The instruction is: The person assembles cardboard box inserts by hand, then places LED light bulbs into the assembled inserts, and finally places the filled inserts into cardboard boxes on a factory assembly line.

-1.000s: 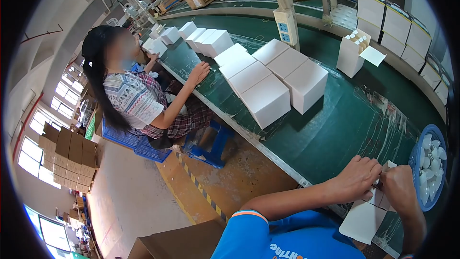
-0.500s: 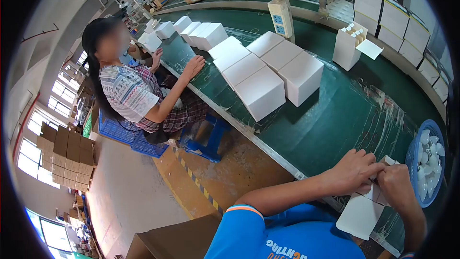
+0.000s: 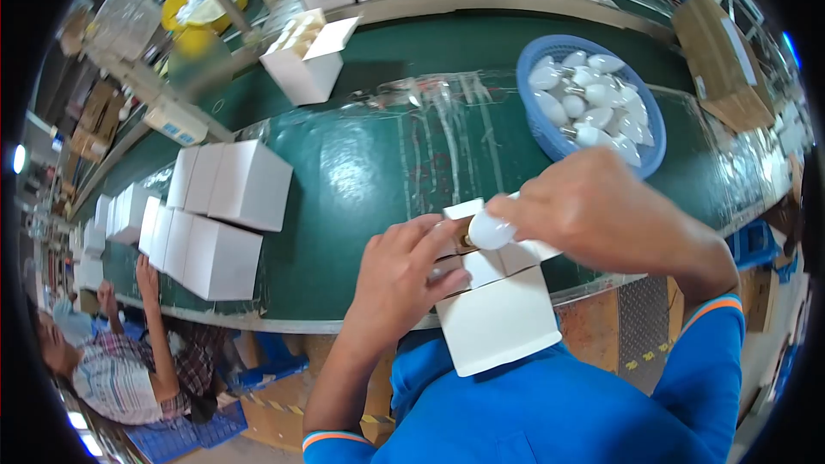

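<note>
A white light bulb (image 3: 491, 230) is between the fingers of my right hand (image 3: 571, 204), over an open white box (image 3: 498, 318) at the bench's near edge. The bulb's base points left, toward a brown-sided compartment. My left hand (image 3: 400, 271) rests on the box's left side, its thumb and fingers round the edge of the box's dividers. Close behind my right hand, a blue plastic basket (image 3: 537, 125) holds several white bulbs. The box's long flap lies toward my body.
Closed white boxes (image 3: 228, 258) stand in rows at the left. An open box (image 3: 305, 73) with several items stands at the back left. A brown carton (image 3: 718, 69) is at the back right. A co-worker (image 3: 120, 374) sits at the far left.
The view has swung right, toward the basket and the open box. My hands, close together before, are now apart, and a bulb now shows in my right hand.
</note>
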The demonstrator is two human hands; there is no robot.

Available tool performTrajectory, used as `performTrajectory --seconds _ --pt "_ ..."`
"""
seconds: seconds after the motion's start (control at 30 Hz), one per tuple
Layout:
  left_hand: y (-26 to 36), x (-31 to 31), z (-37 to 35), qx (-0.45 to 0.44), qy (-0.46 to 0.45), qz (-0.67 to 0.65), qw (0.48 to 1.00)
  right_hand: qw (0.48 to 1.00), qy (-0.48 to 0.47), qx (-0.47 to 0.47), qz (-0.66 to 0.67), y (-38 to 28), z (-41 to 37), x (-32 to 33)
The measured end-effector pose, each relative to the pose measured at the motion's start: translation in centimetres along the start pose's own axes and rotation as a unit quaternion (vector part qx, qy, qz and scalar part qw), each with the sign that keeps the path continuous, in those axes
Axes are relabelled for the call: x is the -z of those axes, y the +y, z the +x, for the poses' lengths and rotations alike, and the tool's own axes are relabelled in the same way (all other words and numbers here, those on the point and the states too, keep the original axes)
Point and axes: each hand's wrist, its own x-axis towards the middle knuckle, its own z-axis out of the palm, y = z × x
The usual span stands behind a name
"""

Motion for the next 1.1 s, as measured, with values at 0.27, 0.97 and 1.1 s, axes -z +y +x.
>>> performTrajectory --seconds 0.27,0.97,1.1 --pt "1.1 0.6 0.4 0.018 0.014 0.029 0.999 0.907 0.220 -0.360 -0.014 10.3 -8.8 -2.4" --pt "-1.3 1.6 2.1 0.160 0.015 -0.129 0.978 0.991 0.084 0.101 0.001 -2.7 2.0 -8.2" --pt "-1.7 1.2 1.6 0.147 0.026 -0.102 0.984 0.995 0.000 0.088 -0.052 -2.1 2.6 -6.9"
